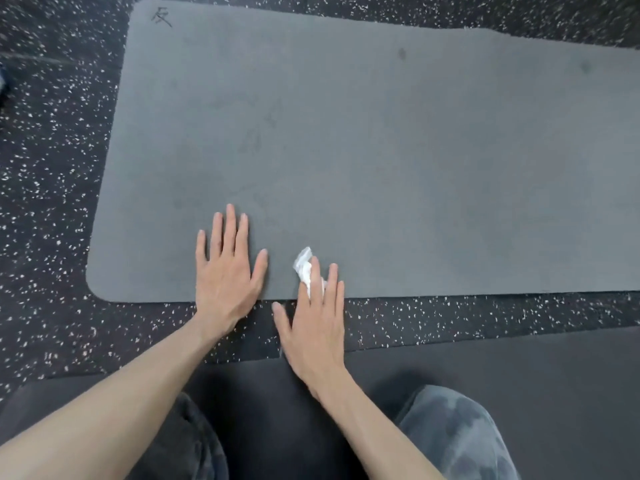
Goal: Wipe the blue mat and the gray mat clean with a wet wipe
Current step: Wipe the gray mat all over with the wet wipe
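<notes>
A large gray mat [363, 150] lies flat on the floor and fills most of the view. My left hand [225, 271] rests flat on its near edge, fingers spread, holding nothing. Just to the right, my right hand [311, 323] presses a crumpled white wet wipe [304, 268] onto the mat's near edge, with the wipe held under and between the fingers. A few faint dark smudges show on the mat's middle and far right. No blue mat is in view.
Black rubber floor [52, 202] with white speckles surrounds the mat. A darker mat [519, 368] lies under my knees at the bottom. A dark mark [162, 17] is drawn at the gray mat's far left corner.
</notes>
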